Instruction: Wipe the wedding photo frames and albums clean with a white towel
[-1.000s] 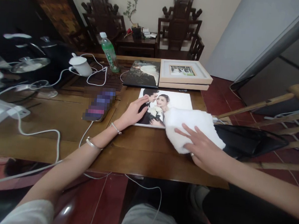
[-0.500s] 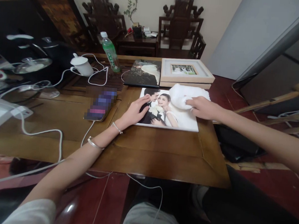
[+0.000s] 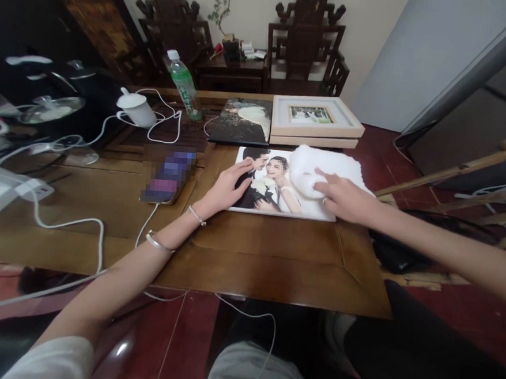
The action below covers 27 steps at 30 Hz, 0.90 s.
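Note:
On the wooden table [image 3: 248, 258] lies a photo panel [image 3: 273, 205] printed with a couple, a dark suit on the left and a white dress on the right. My left hand [image 3: 231, 185] rests flat on its left edge, fingers stretched out. A white fluffy cloth [image 3: 310, 167] is bunched under my right hand [image 3: 341, 198], which grips it against the panel's right part. Part of the cloth spreads beyond the panel's back right corner. The fingertips of my right hand are partly sunk in the cloth.
Behind the panel are a dark photo panel [image 3: 242, 122] and stacked light wood frames [image 3: 314, 116]. A green-labelled bottle [image 3: 184, 86], a lidded white cup [image 3: 136, 109] and a phone [image 3: 169, 178] with its cable stand or lie leftward. A power strip [image 3: 1, 195] is at far left.
My right hand and the cloth have shifted slightly right and toward me over the panel, and the cloth spreads farther right. My left hand stays in place.

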Motion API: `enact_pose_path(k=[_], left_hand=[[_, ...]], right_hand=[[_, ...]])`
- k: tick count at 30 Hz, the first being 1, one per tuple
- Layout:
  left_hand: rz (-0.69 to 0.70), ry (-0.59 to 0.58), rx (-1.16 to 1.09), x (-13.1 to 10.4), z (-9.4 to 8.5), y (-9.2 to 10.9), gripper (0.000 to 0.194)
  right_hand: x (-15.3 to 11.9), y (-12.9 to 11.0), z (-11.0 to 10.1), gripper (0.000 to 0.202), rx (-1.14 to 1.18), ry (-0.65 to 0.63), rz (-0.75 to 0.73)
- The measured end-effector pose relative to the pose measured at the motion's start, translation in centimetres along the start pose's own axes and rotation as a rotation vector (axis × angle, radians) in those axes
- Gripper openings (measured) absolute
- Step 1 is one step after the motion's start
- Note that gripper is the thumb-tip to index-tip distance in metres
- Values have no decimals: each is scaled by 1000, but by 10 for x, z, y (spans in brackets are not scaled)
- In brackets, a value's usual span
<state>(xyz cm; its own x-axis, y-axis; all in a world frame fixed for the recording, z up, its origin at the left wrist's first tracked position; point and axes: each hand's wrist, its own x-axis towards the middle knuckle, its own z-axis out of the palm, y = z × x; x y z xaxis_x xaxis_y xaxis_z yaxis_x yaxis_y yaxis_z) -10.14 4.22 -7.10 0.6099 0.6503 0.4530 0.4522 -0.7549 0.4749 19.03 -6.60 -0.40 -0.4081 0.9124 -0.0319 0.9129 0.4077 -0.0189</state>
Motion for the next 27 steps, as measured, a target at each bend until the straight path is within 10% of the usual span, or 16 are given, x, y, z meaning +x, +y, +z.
enact_pose_path(k=[11, 27], left_hand=[[4, -12, 4, 1, -1, 0, 41], [8, -2, -3, 0, 0, 1, 37]], right_hand=[[-86, -72, 34, 35, 90, 232, -205], [51, 20, -12, 33, -32, -23, 20]])
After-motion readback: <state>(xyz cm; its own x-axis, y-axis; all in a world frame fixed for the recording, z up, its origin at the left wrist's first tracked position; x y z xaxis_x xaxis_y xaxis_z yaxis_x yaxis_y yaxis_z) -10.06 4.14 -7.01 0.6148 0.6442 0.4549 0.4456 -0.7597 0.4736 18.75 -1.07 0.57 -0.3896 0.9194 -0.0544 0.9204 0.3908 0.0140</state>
